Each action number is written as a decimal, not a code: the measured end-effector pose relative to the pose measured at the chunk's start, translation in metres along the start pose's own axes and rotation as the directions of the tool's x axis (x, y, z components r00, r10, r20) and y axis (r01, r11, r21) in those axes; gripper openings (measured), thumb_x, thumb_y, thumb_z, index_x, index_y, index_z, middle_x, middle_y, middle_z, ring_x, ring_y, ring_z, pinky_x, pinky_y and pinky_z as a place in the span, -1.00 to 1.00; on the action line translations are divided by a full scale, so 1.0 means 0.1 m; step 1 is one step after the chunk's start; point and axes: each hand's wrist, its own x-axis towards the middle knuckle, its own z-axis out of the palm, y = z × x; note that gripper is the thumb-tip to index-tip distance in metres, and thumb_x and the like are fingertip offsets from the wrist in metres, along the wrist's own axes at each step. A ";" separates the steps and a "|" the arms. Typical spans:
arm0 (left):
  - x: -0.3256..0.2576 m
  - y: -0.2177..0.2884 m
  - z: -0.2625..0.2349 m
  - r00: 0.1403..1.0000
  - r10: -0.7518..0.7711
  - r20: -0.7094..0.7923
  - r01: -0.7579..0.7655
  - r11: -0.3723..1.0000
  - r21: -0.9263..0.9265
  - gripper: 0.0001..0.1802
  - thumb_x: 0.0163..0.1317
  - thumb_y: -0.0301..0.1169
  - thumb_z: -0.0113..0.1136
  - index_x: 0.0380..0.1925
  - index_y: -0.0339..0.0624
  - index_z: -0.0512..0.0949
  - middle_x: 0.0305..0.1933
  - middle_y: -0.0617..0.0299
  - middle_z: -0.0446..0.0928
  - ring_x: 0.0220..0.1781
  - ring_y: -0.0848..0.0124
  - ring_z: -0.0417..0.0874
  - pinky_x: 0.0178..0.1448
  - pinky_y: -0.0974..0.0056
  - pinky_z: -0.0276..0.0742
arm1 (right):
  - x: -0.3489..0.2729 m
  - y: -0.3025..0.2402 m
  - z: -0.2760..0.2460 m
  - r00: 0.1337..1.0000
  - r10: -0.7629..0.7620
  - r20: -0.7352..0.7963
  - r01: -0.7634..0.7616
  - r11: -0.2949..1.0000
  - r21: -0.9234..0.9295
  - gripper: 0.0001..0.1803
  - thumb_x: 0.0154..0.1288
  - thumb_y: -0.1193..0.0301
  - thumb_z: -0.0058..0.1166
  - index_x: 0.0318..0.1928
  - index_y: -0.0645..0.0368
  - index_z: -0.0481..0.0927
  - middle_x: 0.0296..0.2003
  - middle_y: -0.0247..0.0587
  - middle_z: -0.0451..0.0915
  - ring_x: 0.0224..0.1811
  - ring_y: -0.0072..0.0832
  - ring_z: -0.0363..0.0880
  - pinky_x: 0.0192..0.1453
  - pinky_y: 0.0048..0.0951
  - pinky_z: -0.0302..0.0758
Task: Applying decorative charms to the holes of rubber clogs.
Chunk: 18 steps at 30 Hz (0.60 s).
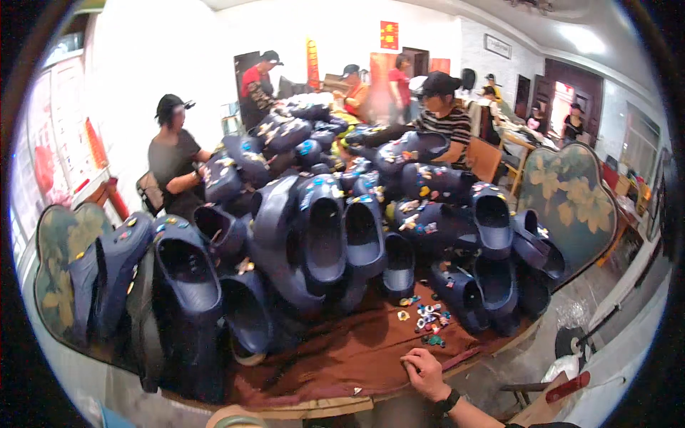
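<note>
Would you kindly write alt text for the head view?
The wearer's right hand, with a dark wristband, is near small colourful pieces on a reddish-brown cloth. Dark blue clogs are heaped beyond, with people behind.

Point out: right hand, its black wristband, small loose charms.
Right hand (427, 374): head view, middle of hand.
Black wristband (449, 400): head view, middle of band.
Small loose charms (429, 312): head view, middle of cluster.

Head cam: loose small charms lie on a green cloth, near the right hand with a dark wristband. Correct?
Not quite: the cloth is reddish-brown, not green, as the head view shows. The rest stands: loose small charms lie on it, near the right hand with a dark wristband.
</note>
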 end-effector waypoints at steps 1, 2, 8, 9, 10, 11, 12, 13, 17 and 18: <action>0.01 0.04 0.03 1.000 0.002 -0.014 -0.001 0.999 0.046 -0.37 0.27 -0.29 0.01 0.27 -0.53 0.32 0.32 0.05 0.37 0.17 0.37 0.38 0.22 0.30 0.22 | 0.00 0.02 0.00 1.000 -0.007 0.026 0.007 1.000 0.010 -0.85 0.18 0.53 0.23 -0.20 0.14 0.69 -0.22 -0.13 0.62 -0.18 -0.16 0.62 -0.10 -0.27 0.56; 0.00 0.07 0.03 0.999 0.000 -0.032 0.003 0.995 0.099 -0.39 0.28 -0.34 0.00 0.27 -0.52 0.31 0.33 0.08 0.37 0.16 0.40 0.39 0.21 0.32 0.23 | 0.02 0.03 0.00 1.000 -0.016 0.002 0.016 1.000 -0.001 -0.86 0.18 0.54 0.22 -0.21 0.15 0.69 -0.22 -0.13 0.62 -0.18 -0.16 0.62 -0.10 -0.27 0.56; -0.13 0.28 0.01 0.989 0.000 -0.149 0.061 0.911 0.407 -0.46 0.32 -0.59 -0.07 0.33 -0.46 0.30 0.40 0.24 0.35 0.11 0.58 0.42 0.12 0.42 0.31 | 0.11 0.05 0.08 1.000 -0.007 -0.001 0.007 0.999 -0.033 -0.88 0.20 0.56 0.20 -0.23 0.18 0.68 -0.23 -0.12 0.61 -0.20 -0.19 0.63 -0.11 -0.29 0.55; -0.17 0.29 -0.03 0.986 -0.007 -0.164 0.082 0.888 0.452 -0.46 0.33 -0.63 -0.08 0.33 -0.45 0.30 0.41 0.27 0.35 0.10 0.61 0.43 0.11 0.44 0.32 | 0.11 0.08 0.13 0.999 -0.010 0.036 0.010 1.000 -0.016 -0.88 0.20 0.56 0.20 -0.23 0.18 0.68 -0.23 -0.12 0.61 -0.20 -0.19 0.63 -0.11 -0.29 0.55; -0.19 0.29 -0.06 0.984 -0.014 -0.176 0.100 0.865 0.492 -0.46 0.33 -0.68 -0.09 0.34 -0.44 0.29 0.42 0.29 0.35 0.09 0.64 0.43 0.09 0.45 0.33 | 0.12 0.12 0.16 0.999 -0.030 0.028 0.031 0.999 -0.027 -0.88 0.21 0.57 0.19 -0.23 0.19 0.67 -0.23 -0.12 0.61 -0.20 -0.18 0.62 -0.12 -0.29 0.55; -0.05 0.41 0.01 0.987 -0.003 -0.161 0.088 0.846 0.526 -0.46 0.34 -0.72 -0.10 0.35 -0.43 0.29 0.43 0.32 0.35 0.08 0.67 0.44 0.08 0.47 0.34 | 0.09 0.08 0.13 0.998 -0.062 -0.012 0.061 0.997 -0.043 -0.88 0.21 0.57 0.18 -0.23 0.19 0.67 -0.22 -0.11 0.61 -0.21 -0.17 0.62 -0.12 -0.28 0.55; -0.01 0.51 0.08 0.989 -0.001 -0.150 0.081 0.842 0.533 -0.46 0.34 -0.72 -0.10 0.35 -0.43 0.29 0.43 0.32 0.35 0.08 0.67 0.44 0.08 0.47 0.34 | 0.10 0.04 0.07 0.997 -0.076 -0.017 0.075 0.996 -0.045 -0.88 0.21 0.59 0.18 -0.22 0.19 0.66 -0.23 -0.10 0.60 -0.22 -0.15 0.62 -0.15 -0.28 0.55; 0.01 0.61 0.05 0.983 -0.084 -0.164 0.145 0.899 0.413 -0.53 0.36 -0.69 -0.13 0.29 -0.38 0.35 0.40 0.31 0.38 0.04 0.64 0.45 0.11 0.45 0.34 | 0.07 0.03 0.05 0.997 -0.069 -0.038 0.067 0.996 -0.053 -0.88 0.21 0.59 0.18 -0.22 0.19 0.66 -0.23 -0.10 0.60 -0.22 -0.15 0.62 -0.15 -0.28 0.55; 0.10 0.81 -0.11 0.925 -0.374 -0.066 0.364 0.923 -0.122 -0.62 0.46 -0.58 -0.26 0.03 -0.20 0.59 0.30 0.26 0.51 -0.11 0.53 0.50 0.23 0.38 0.33 | 0.07 0.01 -0.01 0.993 -0.110 -0.031 0.109 0.993 -0.047 -0.83 0.14 0.59 0.22 -0.23 0.13 0.68 -0.24 -0.12 0.62 -0.23 -0.17 0.62 -0.17 -0.29 0.55; -0.06 0.57 -0.31 0.930 -0.361 -0.061 0.348 0.923 -0.165 -0.62 0.46 -0.58 -0.26 0.03 -0.20 0.59 0.30 0.26 0.51 -0.11 0.53 0.50 0.23 0.38 0.33 | 0.06 0.15 0.13 0.997 -0.082 0.006 0.082 0.995 -0.052 -0.83 0.13 0.58 0.22 -0.23 0.12 0.69 -0.24 -0.13 0.62 -0.22 -0.18 0.63 -0.16 -0.29 0.56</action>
